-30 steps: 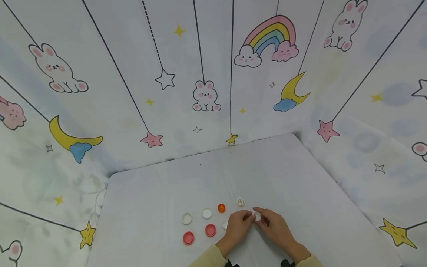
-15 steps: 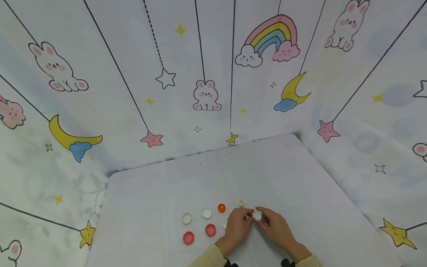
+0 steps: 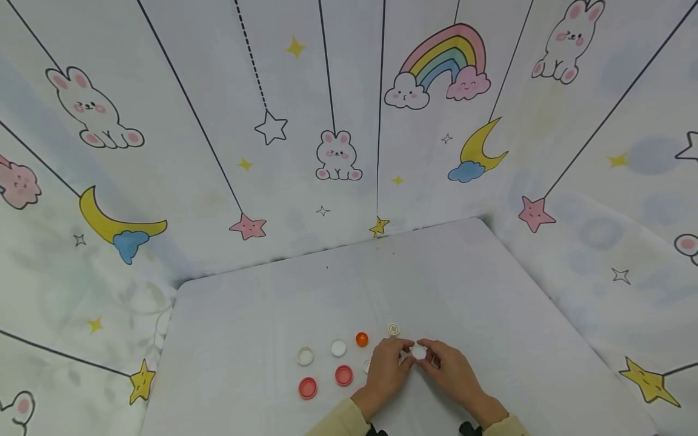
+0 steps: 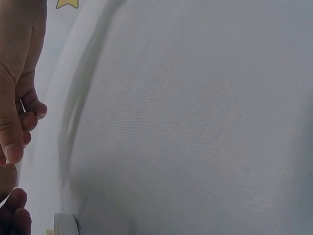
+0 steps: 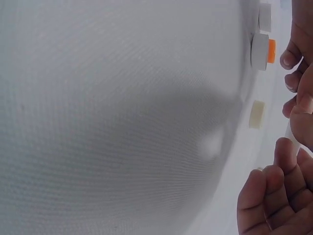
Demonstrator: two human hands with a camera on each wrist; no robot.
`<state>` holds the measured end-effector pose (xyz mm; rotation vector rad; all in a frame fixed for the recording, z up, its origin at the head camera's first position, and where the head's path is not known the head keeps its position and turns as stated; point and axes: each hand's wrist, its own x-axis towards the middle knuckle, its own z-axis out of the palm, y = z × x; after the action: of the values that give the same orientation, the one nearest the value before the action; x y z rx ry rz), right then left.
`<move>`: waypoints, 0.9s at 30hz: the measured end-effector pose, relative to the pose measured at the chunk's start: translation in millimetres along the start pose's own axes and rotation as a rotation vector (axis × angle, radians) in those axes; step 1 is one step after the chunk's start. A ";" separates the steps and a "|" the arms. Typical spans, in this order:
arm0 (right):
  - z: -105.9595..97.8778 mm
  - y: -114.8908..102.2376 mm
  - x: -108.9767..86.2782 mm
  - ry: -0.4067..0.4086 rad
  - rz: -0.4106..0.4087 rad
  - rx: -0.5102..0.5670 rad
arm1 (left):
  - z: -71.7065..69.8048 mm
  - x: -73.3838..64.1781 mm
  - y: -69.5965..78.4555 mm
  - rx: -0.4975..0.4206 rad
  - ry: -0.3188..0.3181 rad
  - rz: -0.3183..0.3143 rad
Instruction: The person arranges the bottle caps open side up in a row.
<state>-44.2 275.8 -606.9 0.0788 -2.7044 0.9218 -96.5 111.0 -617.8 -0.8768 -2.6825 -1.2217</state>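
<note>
Both hands meet round a small white round bottle cap (image 3: 418, 352), in the head view just above the near part of the table. My left hand (image 3: 387, 364) pinches its left edge with thumb and forefinger. From the other side my right hand (image 3: 450, 370) grips it between curled fingers and thumb. The right wrist view shows the left hand (image 5: 302, 78) and the right hand (image 5: 279, 200) fingertip to fingertip, mostly hiding the cap. Behind the left hand lies a cream cap (image 3: 394, 329); another white cap (image 3: 367, 367) is partly covered by that hand.
Left of the hands lie two red caps (image 3: 343, 375), an orange cap (image 3: 362, 340), a white cap (image 3: 339, 348) and an off-white ring-like cap (image 3: 305, 356). They rest on a white-covered table (image 3: 245, 321). Printed fabric walls (image 3: 305, 200) stand along its far and side edges.
The white cap has turned slightly between the fingers, its pale round face now upward. The left hand has shifted slightly; the caps on the table have not moved.
</note>
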 end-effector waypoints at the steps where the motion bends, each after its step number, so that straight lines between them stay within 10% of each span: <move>1: 0.0 0.4 -0.3 0.000 -0.002 0.000 | -0.2 -0.3 0.2 0.013 0.000 0.009; 27: -1.0 10.5 -1.5 -0.052 0.108 -0.045 | 3.9 5.5 5.4 0.161 -0.018 0.046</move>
<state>-44.0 284.7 -612.8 -0.0545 -2.7995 0.9000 -97.6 119.2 -615.2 -0.9240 -2.7124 -0.9768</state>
